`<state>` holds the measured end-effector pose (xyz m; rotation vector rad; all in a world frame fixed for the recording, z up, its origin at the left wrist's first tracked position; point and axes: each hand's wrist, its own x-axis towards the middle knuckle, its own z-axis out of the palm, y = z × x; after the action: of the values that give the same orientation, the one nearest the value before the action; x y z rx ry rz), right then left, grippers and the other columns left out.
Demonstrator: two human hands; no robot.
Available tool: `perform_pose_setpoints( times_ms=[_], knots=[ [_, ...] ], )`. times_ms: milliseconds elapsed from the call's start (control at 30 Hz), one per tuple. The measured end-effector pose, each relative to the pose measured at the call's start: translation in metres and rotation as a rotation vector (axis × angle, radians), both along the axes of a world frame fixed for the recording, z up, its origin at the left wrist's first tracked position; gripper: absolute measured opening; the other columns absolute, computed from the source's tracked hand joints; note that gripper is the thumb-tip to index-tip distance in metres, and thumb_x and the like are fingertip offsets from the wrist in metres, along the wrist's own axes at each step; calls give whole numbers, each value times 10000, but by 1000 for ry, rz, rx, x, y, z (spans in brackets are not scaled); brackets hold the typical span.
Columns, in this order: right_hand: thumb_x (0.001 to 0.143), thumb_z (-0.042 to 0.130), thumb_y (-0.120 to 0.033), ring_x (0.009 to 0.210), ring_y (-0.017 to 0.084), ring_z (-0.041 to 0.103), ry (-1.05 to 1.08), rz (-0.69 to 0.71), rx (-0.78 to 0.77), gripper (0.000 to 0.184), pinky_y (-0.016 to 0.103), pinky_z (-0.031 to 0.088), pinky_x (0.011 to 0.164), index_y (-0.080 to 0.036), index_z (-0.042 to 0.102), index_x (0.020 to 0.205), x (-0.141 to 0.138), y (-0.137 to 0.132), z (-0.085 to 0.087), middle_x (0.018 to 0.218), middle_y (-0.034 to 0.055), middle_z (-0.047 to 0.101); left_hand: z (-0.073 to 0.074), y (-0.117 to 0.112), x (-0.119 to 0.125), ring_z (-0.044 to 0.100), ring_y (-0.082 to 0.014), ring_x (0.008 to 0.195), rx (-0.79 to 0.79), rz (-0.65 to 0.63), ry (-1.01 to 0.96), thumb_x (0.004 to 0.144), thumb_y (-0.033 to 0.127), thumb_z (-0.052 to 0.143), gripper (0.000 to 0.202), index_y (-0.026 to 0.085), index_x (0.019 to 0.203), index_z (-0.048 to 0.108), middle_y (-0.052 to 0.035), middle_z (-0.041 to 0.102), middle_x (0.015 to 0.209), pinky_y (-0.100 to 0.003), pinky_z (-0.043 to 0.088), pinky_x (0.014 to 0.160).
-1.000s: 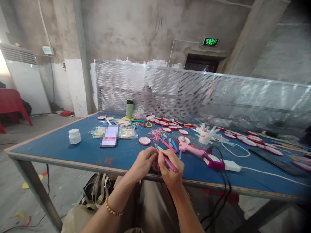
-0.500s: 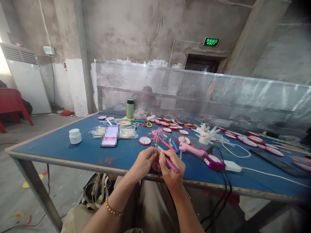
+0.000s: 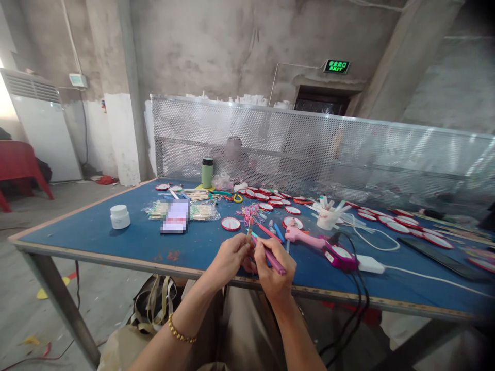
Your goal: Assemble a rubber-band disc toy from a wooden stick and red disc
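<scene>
Fingers of the left hand [image 3: 232, 259] pinch a slim brownish stick [image 3: 249, 230], which points up and away from us at the near edge of a blue table [image 3: 88, 238]. Close beside it, we see the right hand [image 3: 276, 269] with thumb and fingers gripping a slanted purple pen-like tool [image 3: 275, 262]; whether its tip touches the stick, we cannot tell. Just beyond the hands we find a heap of coloured strands [image 3: 245, 212] and a red-rimmed white disc [image 3: 231, 223]. To our right lies a pink-and-purple tool [image 3: 310, 240]; well to our left stands a white jar [image 3: 119, 218].
</scene>
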<state>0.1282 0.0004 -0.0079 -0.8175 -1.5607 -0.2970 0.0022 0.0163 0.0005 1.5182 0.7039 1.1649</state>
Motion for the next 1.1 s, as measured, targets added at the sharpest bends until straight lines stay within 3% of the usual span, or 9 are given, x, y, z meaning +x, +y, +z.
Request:
perform_pose_setpoints(
  times_ms=[1100],
  knots=[
    [912,548,-156,612,117,600,-3,-1,5,102,243,492,600,-185,608,835,-1,-1,1,711,5,635,1,-1,0,591,-123,500,16,1,8,869,413,514,256,170,788,504,22,579,583,-226,451,505]
  ],
)
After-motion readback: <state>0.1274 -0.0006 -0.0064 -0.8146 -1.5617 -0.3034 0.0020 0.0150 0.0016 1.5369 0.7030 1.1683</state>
